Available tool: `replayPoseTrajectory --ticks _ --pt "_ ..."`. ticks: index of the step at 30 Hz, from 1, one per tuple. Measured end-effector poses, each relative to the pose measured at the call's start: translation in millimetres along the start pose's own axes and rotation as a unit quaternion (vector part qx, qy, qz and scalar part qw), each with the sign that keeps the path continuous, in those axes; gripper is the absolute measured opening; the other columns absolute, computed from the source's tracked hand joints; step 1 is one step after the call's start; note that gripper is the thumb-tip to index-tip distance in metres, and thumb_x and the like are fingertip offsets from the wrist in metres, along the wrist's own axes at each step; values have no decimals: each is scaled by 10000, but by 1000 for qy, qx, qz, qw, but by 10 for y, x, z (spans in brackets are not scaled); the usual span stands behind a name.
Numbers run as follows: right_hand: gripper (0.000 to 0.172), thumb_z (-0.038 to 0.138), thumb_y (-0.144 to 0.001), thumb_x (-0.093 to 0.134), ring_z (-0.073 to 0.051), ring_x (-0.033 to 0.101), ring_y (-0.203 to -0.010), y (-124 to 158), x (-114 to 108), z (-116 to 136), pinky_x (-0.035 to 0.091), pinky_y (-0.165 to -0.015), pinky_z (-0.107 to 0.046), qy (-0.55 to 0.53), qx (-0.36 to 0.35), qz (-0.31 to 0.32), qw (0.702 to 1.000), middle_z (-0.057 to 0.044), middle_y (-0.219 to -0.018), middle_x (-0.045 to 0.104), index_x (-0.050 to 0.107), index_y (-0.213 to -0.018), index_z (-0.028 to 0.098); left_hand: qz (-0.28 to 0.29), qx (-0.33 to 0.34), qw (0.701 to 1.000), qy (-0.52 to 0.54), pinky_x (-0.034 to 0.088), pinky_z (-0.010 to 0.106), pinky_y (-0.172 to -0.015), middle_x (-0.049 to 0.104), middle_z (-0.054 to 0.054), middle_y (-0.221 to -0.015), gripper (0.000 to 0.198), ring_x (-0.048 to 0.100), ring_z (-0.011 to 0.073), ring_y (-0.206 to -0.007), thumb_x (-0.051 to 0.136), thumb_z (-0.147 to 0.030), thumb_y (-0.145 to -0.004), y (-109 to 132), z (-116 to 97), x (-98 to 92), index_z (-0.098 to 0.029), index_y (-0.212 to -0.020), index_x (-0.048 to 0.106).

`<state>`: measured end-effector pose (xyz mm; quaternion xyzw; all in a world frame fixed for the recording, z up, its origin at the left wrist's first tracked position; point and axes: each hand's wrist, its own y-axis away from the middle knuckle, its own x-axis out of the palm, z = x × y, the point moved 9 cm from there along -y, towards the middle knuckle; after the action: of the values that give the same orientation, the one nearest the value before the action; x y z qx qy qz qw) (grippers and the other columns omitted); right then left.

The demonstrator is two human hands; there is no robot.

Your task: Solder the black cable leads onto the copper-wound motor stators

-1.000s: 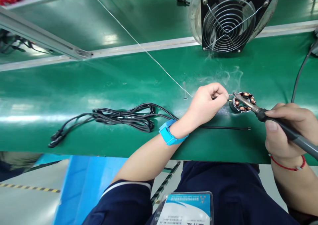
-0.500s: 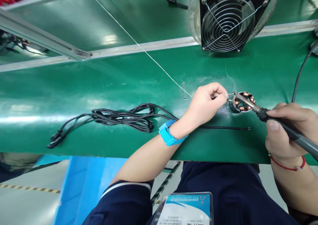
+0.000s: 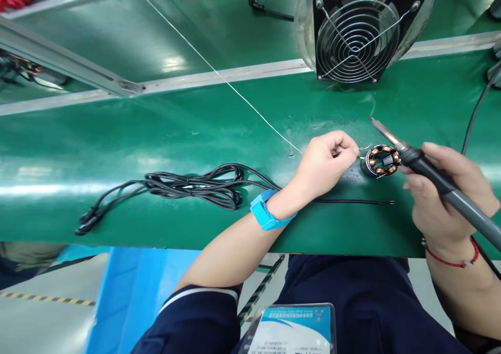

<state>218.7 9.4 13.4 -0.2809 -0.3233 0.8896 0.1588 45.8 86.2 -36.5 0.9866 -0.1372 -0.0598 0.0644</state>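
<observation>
My right hand (image 3: 450, 192) is closed around a soldering iron (image 3: 426, 169), its tip pointing up and left, apart from the wires, with a wisp of smoke above. Just left of the copper-wound stator (image 3: 380, 161), my left hand (image 3: 331, 156) pinches thin wires (image 3: 365, 147) between thumb and fingers. One short yellow-sleeved lead reaches the stator. A thin pale strand (image 3: 238, 93), which looks like solder wire, runs from the upper left to my left hand; its end is hidden there. The stator stands on the green bench with its ring facing up.
A fume fan (image 3: 354, 41) with a wire guard hangs above the work. Bundled black power cables (image 3: 191, 187) lie left of my forearm, one stripped end (image 3: 391, 202) below the stator. A metal rail (image 3: 235, 74) crosses the back of the green bench (image 3: 117, 135).
The soldering iron has lifted away from the wire ends and the stator, its tip now further up. My left hand and the stator have stayed in place.
</observation>
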Motion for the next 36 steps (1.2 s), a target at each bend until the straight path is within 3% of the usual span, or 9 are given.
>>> replayPoseTrajectory --ticks 3,6,9,11,13,15,22,28,36 --pt "544 324 -805 729 -204 714 -739 23 105 -34 571 -580 -322 -45 42 23 998 -35 -1002 734 564 -1322 294 0 6 1000 1 363 213 -553 502 -49 -578 140 424 60 -543 529 -86 -764 -4 -7 0 -159 -646 540" --pt "477 277 -878 641 -221 726 -832 -6 156 -10 607 -658 -352 -108 65 21 992 -24 -981 737 533 -1343 283 2 19 1000 2 361 215 -552 506 -47 -583 140 428 61 -545 529 -88 -766 -6 -27 1 -158 -645 539" --pt "391 244 -910 583 -221 715 -892 -87 199 38 583 -836 -415 -62 67 48 995 -10 -909 740 545 -1298 278 5 22 1000 1 355 213 -545 512 -45 -589 132 435 63 -550 526 -93 -768 -7 -24 3 -156 -654 545" --pt "392 246 -896 595 -233 681 -1012 -139 290 47 540 -927 -447 -13 74 111 991 -31 -1025 726 535 -1282 284 6 20 1000 -1 361 212 -554 525 -41 -606 125 448 65 -564 523 -106 -773 -8 -12 3 -154 -661 551" --pt "441 250 -871 617 -242 645 -1088 -173 385 45 541 -915 -434 22 77 170 982 -53 -1150 686 508 -1296 288 7 20 1000 -3 370 214 -568 536 -37 -621 118 460 68 -577 523 -119 -772 -10 -4 2 -152 -663 555" --pt "483 245 -847 630 -245 645 -1073 -212 433 53 552 -871 -421 32 68 186 980 -52 -1162 674 490 -1306 297 7 22 1000 -4 375 218 -578 539 -37 -625 108 465 72 -584 526 -127 -767 -11 -2 3 -152 -668 560" --pt "470 154 -816 586 -202 680 -838 -213 575 -57 559 -753 -388 17 91 176 980 2 -930 711 510 -1256 299 10 -27 999 45 364 217 -575 505 -44 -605 126 432 64 -571 529 -118 -759 -2 29 22 -148 -638 547" --pt "443 173 -839 608 -174 676 -766 -186 580 -86 558 -690 -327 -4 89 148 985 28 -838 689 501 -1250 300 18 -103 990 95 277 220 -490 404 -63 -524 151 323 51 -475 516 -107 -769 -14 150 45 -156 -626 533" --pt "411 176 -838 640 -146 660 -703 -208 581 -82 541 -681 -295 13 97 121 988 54 -786 650 528 -1208 314 39 -120 987 99 234 206 -456 394 -57 -520 135 292 38 -454 516 -132 -767 -8 214 71 -154 -635 532"
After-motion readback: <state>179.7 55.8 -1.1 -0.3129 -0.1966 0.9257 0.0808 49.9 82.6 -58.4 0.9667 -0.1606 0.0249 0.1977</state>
